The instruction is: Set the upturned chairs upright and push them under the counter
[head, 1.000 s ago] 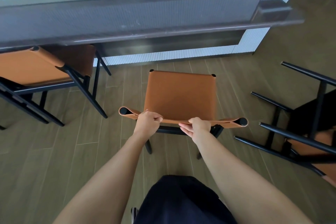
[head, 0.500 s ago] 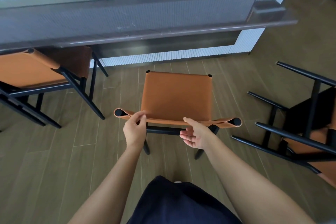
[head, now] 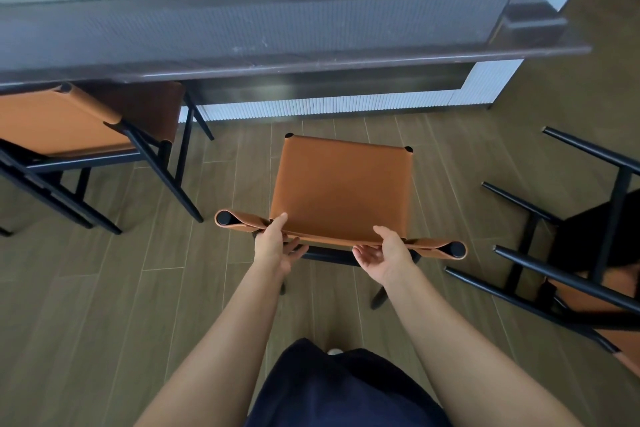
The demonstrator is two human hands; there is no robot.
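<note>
Standing upright mid-frame, the middle chair [head: 339, 191] is not yet under the counter [head: 277, 35]. The left hand [head: 275, 248] and right hand [head: 386, 253] touch its backrest [head: 239, 221] with loose, open fingers. At far right, another chair [head: 595, 232] lies tipped over.

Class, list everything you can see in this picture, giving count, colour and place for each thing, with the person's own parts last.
counter: one, dark grey, across top.
panel: one, pale ribbed, below counter.
floor: brown planks, throughout.
middle chair: one, tan and black, upright before counter, not under it.
left chair: one, tan and black, partly under counter.
right chair: one, tan and black, tipped over at right.
garment: one, navy, bottom centre.
left hand: one, touching middle chair's backrest.
right hand: one, touching same backrest.
</note>
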